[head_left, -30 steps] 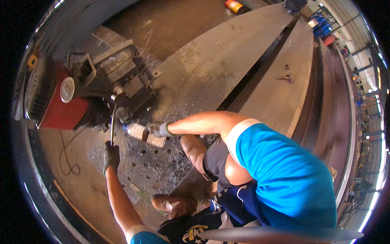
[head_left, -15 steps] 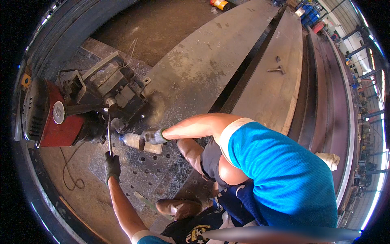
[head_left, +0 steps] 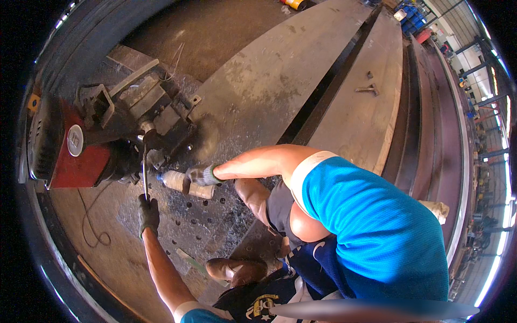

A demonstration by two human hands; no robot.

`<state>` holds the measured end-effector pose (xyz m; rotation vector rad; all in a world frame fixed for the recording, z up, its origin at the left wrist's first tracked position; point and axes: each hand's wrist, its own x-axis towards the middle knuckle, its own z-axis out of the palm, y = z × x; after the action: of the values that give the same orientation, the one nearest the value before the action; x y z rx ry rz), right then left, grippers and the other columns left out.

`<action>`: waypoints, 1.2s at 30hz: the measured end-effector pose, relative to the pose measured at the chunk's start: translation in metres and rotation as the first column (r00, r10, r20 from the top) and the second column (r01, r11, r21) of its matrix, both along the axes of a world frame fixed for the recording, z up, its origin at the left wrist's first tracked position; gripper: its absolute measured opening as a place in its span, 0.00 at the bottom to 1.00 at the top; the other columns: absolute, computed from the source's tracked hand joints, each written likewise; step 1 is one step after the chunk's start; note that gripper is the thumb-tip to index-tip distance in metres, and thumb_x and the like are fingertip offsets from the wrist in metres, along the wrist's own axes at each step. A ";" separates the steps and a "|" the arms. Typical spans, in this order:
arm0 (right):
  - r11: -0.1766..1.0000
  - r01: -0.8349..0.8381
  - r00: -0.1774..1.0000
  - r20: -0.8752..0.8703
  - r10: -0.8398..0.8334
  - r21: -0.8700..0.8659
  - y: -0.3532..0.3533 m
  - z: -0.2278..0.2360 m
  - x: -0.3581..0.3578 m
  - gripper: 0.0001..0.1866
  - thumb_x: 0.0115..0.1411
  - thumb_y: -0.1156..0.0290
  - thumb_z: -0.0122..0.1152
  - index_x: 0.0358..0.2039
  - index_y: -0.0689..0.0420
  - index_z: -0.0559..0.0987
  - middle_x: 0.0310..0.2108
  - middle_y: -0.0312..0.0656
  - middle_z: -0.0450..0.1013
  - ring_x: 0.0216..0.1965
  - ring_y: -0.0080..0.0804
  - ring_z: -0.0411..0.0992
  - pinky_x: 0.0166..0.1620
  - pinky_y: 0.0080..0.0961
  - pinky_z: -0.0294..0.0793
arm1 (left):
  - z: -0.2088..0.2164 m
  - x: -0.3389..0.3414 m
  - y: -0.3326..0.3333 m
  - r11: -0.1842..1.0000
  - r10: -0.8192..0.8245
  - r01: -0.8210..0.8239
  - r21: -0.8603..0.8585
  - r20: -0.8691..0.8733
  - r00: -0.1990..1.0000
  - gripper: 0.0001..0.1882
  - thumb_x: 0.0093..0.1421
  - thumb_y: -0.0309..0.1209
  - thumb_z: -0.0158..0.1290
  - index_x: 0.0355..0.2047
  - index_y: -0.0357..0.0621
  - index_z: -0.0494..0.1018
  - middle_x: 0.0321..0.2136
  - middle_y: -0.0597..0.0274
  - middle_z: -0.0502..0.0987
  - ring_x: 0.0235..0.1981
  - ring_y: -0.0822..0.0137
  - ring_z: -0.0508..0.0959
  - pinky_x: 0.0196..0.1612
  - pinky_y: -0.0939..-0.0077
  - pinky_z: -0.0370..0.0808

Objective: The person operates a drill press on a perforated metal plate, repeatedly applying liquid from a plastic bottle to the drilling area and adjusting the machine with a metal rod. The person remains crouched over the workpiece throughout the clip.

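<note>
My gloved left hand (head_left: 148, 215) is closed round the lower end of a metal lever (head_left: 145, 172) on a red and black drilling machine (head_left: 81, 153). My gloved right hand (head_left: 200, 177) grips a plastic bottle (head_left: 173, 180) lying nearly flat, its blue-tipped end toward the machine. That tip sits close to the machine's working end, where the dark metal hides the exact contact. Under the bottle lies a dark steel plate (head_left: 186, 226) with several round holes, strewn with shiny metal chips.
Long steel beams (head_left: 280, 70) run away to the far right, with a dark gap between them. A T-shaped metal piece (head_left: 368, 89) rests on one beam. A black cable (head_left: 89, 226) loops on the floor at left. My boots (head_left: 237, 271) are close to the plate.
The view has shifted slightly. Both hands keep their holds on the lever and the bottle, with almost no movement relative to the machine.
</note>
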<state>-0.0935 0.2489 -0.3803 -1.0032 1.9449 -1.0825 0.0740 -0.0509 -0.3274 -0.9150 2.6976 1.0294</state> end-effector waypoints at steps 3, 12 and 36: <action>1.000 0.000 1.000 -0.002 0.000 0.006 -0.001 0.002 -0.001 0.15 0.65 0.70 0.52 0.44 0.54 0.87 0.38 0.42 0.84 0.38 0.32 0.78 0.45 0.35 0.78 | -0.020 0.002 -0.008 0.998 -0.057 0.057 -0.003 -0.108 0.993 0.19 0.66 0.32 0.51 0.56 0.47 0.65 0.29 0.57 0.73 0.20 0.63 0.75 0.23 0.61 0.72; 1.000 -0.003 1.000 -0.003 0.003 0.012 -0.003 0.006 -0.004 0.15 0.65 0.70 0.52 0.43 0.53 0.87 0.38 0.41 0.84 0.38 0.32 0.78 0.45 0.35 0.78 | -0.012 0.000 -0.006 0.996 -0.086 0.086 0.004 -0.069 0.994 0.18 0.67 0.33 0.52 0.56 0.46 0.64 0.30 0.55 0.74 0.21 0.62 0.76 0.26 0.60 0.74; 1.000 -0.001 1.000 -0.006 0.001 0.012 -0.010 0.005 -0.006 0.15 0.64 0.71 0.51 0.43 0.53 0.87 0.37 0.41 0.83 0.38 0.32 0.78 0.44 0.35 0.77 | -0.003 -0.006 0.005 0.988 0.051 -0.055 0.146 0.031 0.998 0.18 0.68 0.35 0.54 0.54 0.46 0.66 0.33 0.48 0.77 0.32 0.54 0.78 0.36 0.52 0.74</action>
<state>-0.0994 0.2387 -0.3753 -1.0012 1.9534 -1.0673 0.0680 -0.0455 -0.3303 -0.9702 2.5480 1.1982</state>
